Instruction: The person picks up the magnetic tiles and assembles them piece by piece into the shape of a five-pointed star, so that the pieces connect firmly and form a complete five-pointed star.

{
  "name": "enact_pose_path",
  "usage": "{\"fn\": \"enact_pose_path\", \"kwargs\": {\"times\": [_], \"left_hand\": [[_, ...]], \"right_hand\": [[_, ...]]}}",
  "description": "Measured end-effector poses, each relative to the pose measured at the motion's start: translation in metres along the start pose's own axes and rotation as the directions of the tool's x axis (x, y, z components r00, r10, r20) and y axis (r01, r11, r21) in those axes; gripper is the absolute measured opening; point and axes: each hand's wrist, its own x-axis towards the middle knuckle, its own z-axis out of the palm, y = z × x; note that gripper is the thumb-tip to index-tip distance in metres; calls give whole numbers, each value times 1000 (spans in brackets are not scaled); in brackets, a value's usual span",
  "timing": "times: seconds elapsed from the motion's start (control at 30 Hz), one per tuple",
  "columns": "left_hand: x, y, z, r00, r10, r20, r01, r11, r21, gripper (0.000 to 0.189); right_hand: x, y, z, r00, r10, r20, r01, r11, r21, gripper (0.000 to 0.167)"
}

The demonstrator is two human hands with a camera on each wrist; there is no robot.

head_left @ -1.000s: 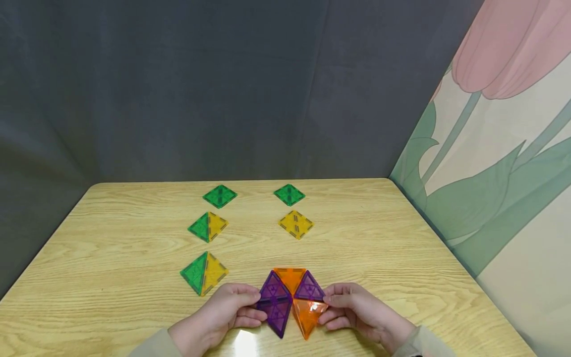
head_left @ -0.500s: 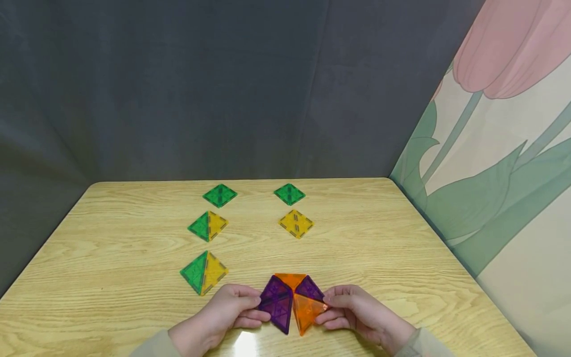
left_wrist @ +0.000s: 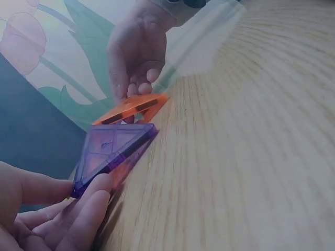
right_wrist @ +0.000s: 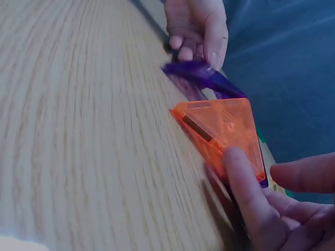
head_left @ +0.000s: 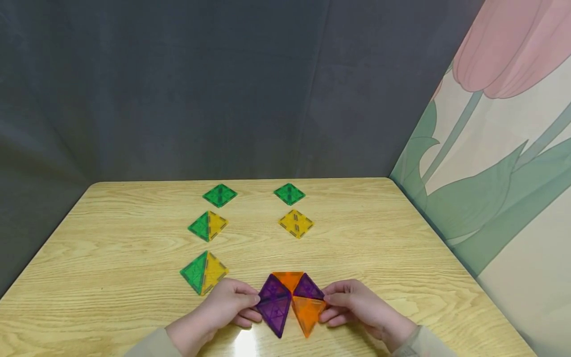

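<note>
Several triangular magnetic tiles, joined edge to edge in an arched fan, are held between my hands near the table's front. My left hand (head_left: 227, 305) pinches the two purple tiles (head_left: 274, 310) at their outer corner. On the other side, my right hand (head_left: 357, 305) grips the corner where a purple tile (head_left: 309, 287) meets the lower orange tile (head_left: 309, 312). An orange tile (head_left: 287, 279) bridges the two sides at the top. The lower tips stand apart with a gap between them. The right wrist view shows a finger against the orange tile (right_wrist: 225, 120), which is tilted.
Pairs of tiles lie flat as diamonds on the wooden table (head_left: 379, 258): green ones (head_left: 220, 196) (head_left: 289, 194) at the back, a yellow one (head_left: 296, 224), and two green-and-yellow ones (head_left: 207, 226) (head_left: 204, 272) at left. A dark curtain (head_left: 223, 89) hangs behind.
The lower purple and orange tips swung closer together half a second ago and are now apart again. My left fingers have drawn slightly outward from under the purple tile. The diamonds lie unchanged.
</note>
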Motion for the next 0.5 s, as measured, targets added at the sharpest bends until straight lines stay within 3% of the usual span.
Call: {"fn": "enact_pose_path", "kwargs": {"times": [0.5], "left_hand": [[2,0,0,999,-34,-3,34,999,-16,23]], "right_hand": [[2,1,6,998,-36,-59,32,997,-66,25]]}}
